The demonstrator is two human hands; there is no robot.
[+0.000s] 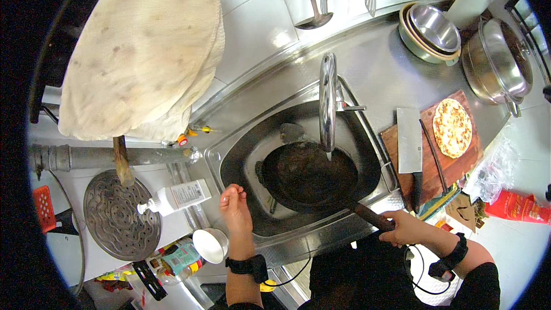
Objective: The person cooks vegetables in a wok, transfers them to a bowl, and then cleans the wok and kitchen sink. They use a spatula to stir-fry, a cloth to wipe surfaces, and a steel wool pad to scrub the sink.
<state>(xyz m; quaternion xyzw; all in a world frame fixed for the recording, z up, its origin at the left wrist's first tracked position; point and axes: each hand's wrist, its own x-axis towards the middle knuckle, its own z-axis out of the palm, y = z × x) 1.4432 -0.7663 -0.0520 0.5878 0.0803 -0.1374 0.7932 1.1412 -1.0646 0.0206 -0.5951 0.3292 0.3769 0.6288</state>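
A dark wok rests in the stainless steel sink basin, its long handle reaching over the near rim. My right hand is closed around the end of that handle. Over the left edge of the sink is my left hand, fingers curled, with no object visible in it. The chrome faucet arches above the wok; its spout tip is over the pan. A white pump bottle and a white bowl are left of my left hand.
Right of the sink, a wooden cutting board bears a cleaver and a round flatbread. Beyond are nested bowls and a steel pot. A ladle hangs above; a perforated round rack lies left.
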